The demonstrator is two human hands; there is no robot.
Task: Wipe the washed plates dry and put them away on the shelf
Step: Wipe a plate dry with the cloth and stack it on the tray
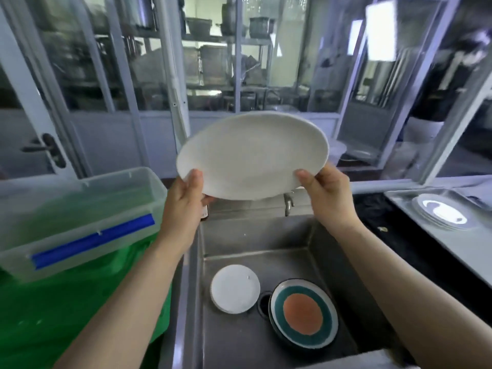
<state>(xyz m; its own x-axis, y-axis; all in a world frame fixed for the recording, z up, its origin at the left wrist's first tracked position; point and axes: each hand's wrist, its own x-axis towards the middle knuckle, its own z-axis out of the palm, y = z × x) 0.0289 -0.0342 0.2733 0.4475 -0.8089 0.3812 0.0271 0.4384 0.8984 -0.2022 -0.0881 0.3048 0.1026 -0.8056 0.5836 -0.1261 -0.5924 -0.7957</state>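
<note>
Held up over the sink: a large white oval plate, tilted, its face toward the camera, at the centre of the view. Gripped at 8 o'clock on its rim by the left hand, thumb on the face and fingers curled beneath. Gripped at 4 o'clock by the right hand, thumb likewise over the rim, fingers hidden behind. No cloth seen in either hand, nor anywhere in view. Impossible to tell whether the plate's surface is wet or dry.

Down in the basin, toward 6 o'clock: a small white plate lying flat, and just beside it, toward 5 o'clock, a striped plate with an orange centre and teal ring, seemingly atop another dark one, partly over the drain. Still to be wiped, by the look of it.

Off at 3 o'clock, on a steel tray on the counter: a short stack of plates, well apart from the sink. Possibly finished ones, though not certain. No shelf clearly identifiable as the destination.

At 9 o'clock: a clear plastic box with a blue strip, resting on green sheeting. Behind the plate, a tap and glass partitions.

Judged progress: partway at best. One plate in hand, wiping not evident, at least two or three left in the sink, putting away on the shelf yet to come.
</note>
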